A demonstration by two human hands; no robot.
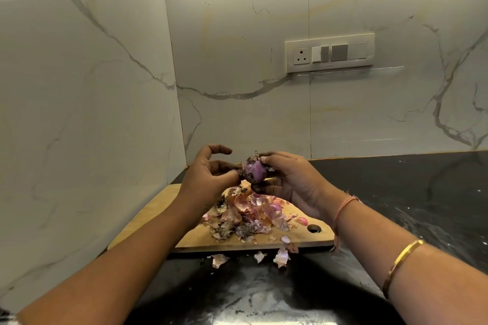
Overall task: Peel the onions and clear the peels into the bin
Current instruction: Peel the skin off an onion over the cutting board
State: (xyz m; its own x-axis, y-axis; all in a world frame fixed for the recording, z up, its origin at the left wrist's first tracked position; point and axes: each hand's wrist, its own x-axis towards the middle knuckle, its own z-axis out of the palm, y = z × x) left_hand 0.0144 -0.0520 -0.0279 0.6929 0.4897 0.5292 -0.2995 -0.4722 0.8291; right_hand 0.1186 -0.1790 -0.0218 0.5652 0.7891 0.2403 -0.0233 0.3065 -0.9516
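Note:
A small purple onion [254,171] with bits of dry skin on it is held up above a wooden cutting board [155,210]. My right hand [287,182] grips it from the right, thumb on top and fingers under it. My left hand [211,174] pinches the onion's left end with thumb and a finger, the other fingers spread. A heap of pink and brown onion peels [248,215] lies on the board beneath. No bin is in view.
A few loose peels [281,256] lie on the black countertop [412,192] in front of the board. Marble walls meet in a corner at the left and back. A switch panel [329,52] is on the back wall.

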